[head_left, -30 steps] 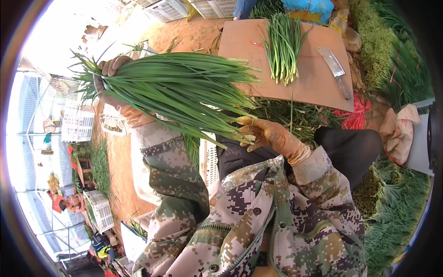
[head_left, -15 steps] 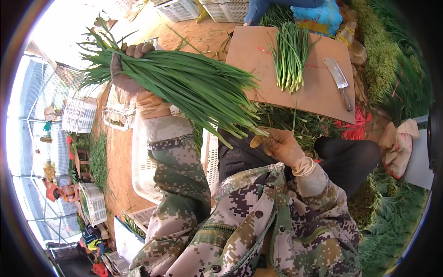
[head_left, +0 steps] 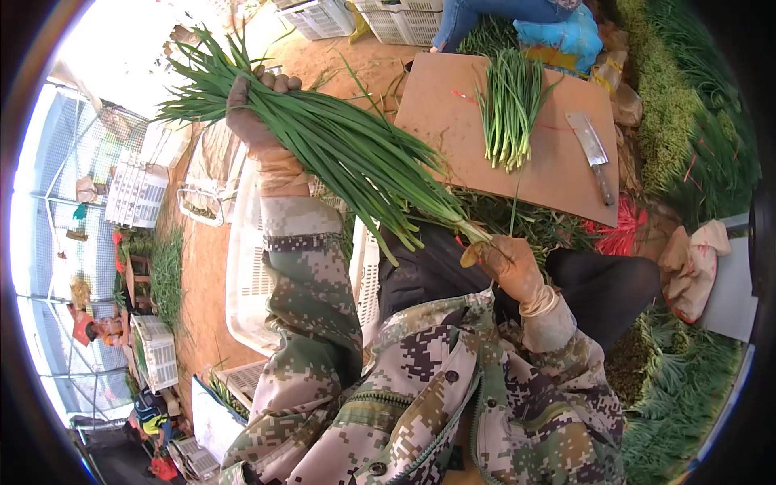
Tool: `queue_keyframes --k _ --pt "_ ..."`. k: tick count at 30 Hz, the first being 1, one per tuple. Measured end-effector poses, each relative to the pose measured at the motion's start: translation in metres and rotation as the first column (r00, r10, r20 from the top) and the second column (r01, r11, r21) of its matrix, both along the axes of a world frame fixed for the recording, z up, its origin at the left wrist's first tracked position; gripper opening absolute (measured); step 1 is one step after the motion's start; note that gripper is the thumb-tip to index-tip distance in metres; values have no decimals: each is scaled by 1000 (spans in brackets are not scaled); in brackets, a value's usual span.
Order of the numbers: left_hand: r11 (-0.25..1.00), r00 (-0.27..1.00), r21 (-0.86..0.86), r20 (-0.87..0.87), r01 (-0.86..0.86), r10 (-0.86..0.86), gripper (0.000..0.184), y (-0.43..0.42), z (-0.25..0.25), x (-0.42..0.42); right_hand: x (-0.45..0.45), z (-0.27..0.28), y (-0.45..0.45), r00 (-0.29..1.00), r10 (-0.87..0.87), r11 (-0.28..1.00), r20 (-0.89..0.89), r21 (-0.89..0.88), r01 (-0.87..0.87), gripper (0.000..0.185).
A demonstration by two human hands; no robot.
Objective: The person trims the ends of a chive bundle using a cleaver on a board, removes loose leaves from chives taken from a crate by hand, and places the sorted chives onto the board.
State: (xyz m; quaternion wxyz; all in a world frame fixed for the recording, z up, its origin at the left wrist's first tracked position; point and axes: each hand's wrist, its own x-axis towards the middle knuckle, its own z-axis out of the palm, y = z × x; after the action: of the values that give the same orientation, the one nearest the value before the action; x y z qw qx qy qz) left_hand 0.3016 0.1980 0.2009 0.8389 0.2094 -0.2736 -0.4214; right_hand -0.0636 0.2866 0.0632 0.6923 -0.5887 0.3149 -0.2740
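Bright white light [head_left: 105,44] washes out the far left, near a metal-framed netted wall [head_left: 69,149]; reddish floor [head_left: 204,315] bears white crates [head_left: 404,23] far and left.

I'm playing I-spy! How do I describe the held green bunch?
Find the camouflage jacket, then follow its sleeves to the left hand and right hand. The green bunch stretches between them, held in the air; the other bunch lies on the brown board.

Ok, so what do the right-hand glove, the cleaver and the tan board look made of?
Right-hand glove: likely thin rubber or latex, given its close wrinkles and slight sheen near the cuff.
Cleaver: blade apparently polished steel, from its bright grey shine; the duller brownish handle could be wood or plastic.
Tan board: perhaps wood or fibreboard, smooth and matt, with no clear grain.
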Motion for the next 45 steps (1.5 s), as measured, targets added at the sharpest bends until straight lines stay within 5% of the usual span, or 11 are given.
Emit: queue_keyframes --k 8,16,18,19,21,24,28,32,40,42,45 --pt "974 991 184 27 -131 128 26 -14 -14 11 -30 -4 6 995 -72 994 72 -75 77 40" --pt "992 990 113 -116 -64 77 21 -13 -8 58 -83 -67 -6 954 -131 991 -270 1 136 47" --pt "999 995 41 -100 25 -21 22 -15 -7 72 -101 -139 -20 509 -107 955 -854 -231 -187 43" --pt "995 992 -37 -82 92 -94 23 -17 -7 76 -104 -168 -21 511 -108 954 -853 -233 -189 43" --pt "998 995 -16 -78 58 -59 22 -16 1 74 -111 -208 -22 -48 142 898 -989 149 -413 45" --pt "998 993 -52 -111 45 -50 21 -23 1 78 -66 -92 -25 -115 -111 864 -987 -39 -503 53" --pt "999 994 -6 -99 37 -38 23 -25 4 61 -34 -22 -22 632 -465 662 -619 -717 -215 47" --pt "998 993 -19 -101 67 -69 24 -30 5 47 11 46 -31 971 -209 809 -115 -578 106 37" --pt "997 990 -18 -115 76 -77 23 -37 6 22 64 24 -47 978 -196 943 -78 -290 166 27" --pt "999 999 29 -50 16 -15 22 -39 9 15 58 17 -48 966 -250 963 67 118 241 24" --pt "978 996 190 32 -91 86 20 -48 9 10 52 17 -49 927 -358 933 108 68 353 22"
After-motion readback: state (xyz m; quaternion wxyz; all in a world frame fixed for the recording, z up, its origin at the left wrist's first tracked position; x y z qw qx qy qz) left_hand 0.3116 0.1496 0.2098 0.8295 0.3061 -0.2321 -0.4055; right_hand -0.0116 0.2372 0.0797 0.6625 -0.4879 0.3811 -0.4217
